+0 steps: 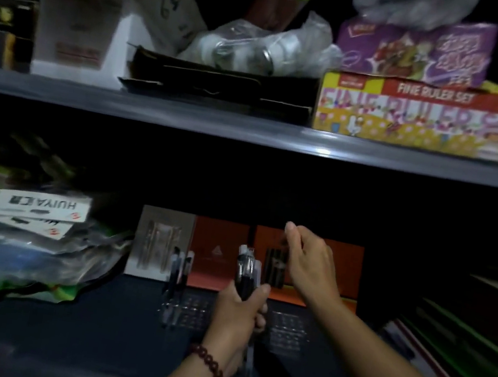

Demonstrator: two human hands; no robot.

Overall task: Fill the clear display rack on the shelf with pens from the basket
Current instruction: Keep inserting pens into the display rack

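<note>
My left hand, with a bead bracelet on its wrist, grips a bundle of dark pens upright above the clear display rack on the dark lower shelf. Several pens stand in the rack's left holes. My right hand is raised over the rack's right side, with thumb and fingers close together; whether they pinch a pen is unclear in the dim, blurred view. The basket is out of view.
Orange boxes and a grey card stand behind the rack. Plastic-wrapped packs pile up on the left and flat boxes on the right. The upper shelf carries a ruler set box.
</note>
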